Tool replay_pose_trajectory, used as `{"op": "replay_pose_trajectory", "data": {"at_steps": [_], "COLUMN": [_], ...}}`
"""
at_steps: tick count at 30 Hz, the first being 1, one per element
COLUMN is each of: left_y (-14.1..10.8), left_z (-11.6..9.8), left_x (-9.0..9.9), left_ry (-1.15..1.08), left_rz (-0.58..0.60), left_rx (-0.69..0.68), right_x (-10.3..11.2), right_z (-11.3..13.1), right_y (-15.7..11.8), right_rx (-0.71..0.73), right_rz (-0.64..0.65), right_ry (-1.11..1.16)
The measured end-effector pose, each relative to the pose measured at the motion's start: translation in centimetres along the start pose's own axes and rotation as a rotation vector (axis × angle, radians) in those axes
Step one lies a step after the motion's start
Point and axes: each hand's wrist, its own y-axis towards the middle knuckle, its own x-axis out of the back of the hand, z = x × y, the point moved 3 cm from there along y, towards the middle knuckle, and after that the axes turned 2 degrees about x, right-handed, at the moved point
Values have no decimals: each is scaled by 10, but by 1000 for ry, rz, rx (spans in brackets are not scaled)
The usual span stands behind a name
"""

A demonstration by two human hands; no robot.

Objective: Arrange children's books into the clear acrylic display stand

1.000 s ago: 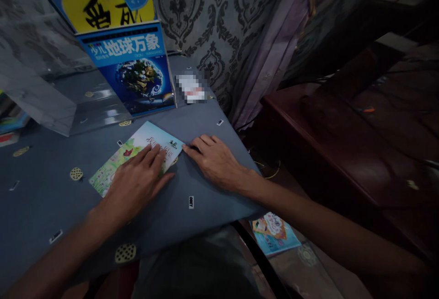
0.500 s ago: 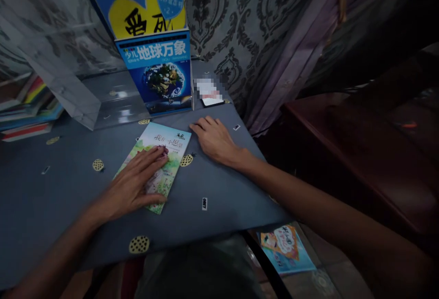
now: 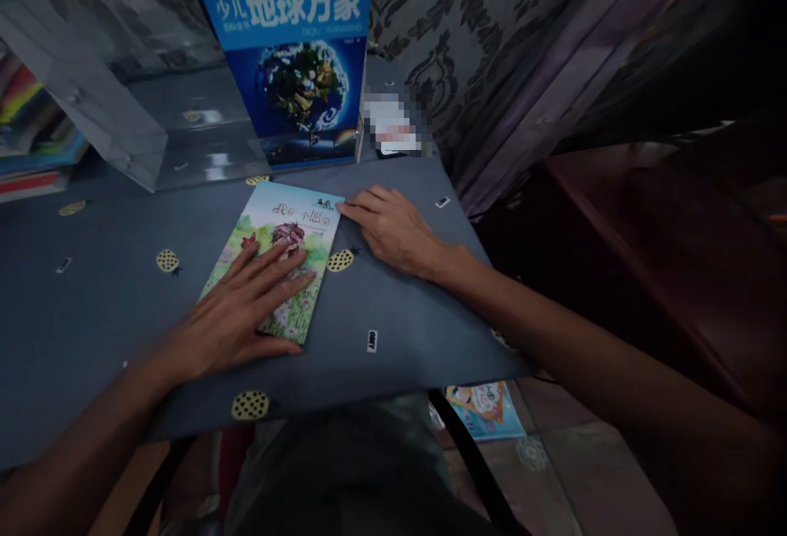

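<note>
A thin children's book (image 3: 295, 200) with a pale blue and green meadow cover lies closed on the table, turned at a slant. My left hand (image 3: 246, 298) rests flat across its lower part, fingers spread, thumb near the bottom edge. That hand hides part of the cover picture. My right hand (image 3: 393, 229) lies on the cloth at the book's upper right, its index fingertip touching the top right corner. Its other fingers are loosely bent, and I see nothing held in them.
Behind stands a blue book with a globe (image 3: 301, 85) in a clear acrylic stand (image 3: 138, 151). A phone (image 3: 397, 138), partly pixelated, lies right of it. Stacked books (image 3: 37, 159) sit at the left. Another book (image 3: 485, 409) is on the floor beyond the table's front edge.
My right fingertips have come to the book's top right corner from slightly apart. My left hand has slid a little lower on the cover, showing more of its picture. The view has tilted down.
</note>
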Motion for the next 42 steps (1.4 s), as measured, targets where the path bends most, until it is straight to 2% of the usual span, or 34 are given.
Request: {"op": "replay_pose_trajectory", "data": {"at_steps": [4, 8, 11, 15, 22, 28, 35, 42], "left_y": [2, 0, 1, 3, -3, -4, -4, -5], "left_z": [-5, -9, -10, -11, -15, -16, -17, -17], "left_x": [0, 7, 12, 13, 14, 16, 17, 17], "left_ry": [22, -31, -71, -81, -72, -81, -85, -62], "left_rz": [-67, -103, -66, -2, -64, -124, -94, -187], "left_rx": [-21, -62, -34, 29, -5, -53, -19, -120], "right_x": [-4, -5, -5, -1, 9, 13, 12, 13], "right_z": [-7, -2, 15, 45, 80, 86, 87, 89], "right_y": [9, 5, -6, -22, -38, -39, -40, -41], "right_rx": [6, -8, 24, 144, 303, 347, 346, 374], "right_rz": [-26, -57, -57, -71, -45, -64, -73, -56], "right_ry": [27, 39, 76, 161, 174, 177, 167, 180]}}
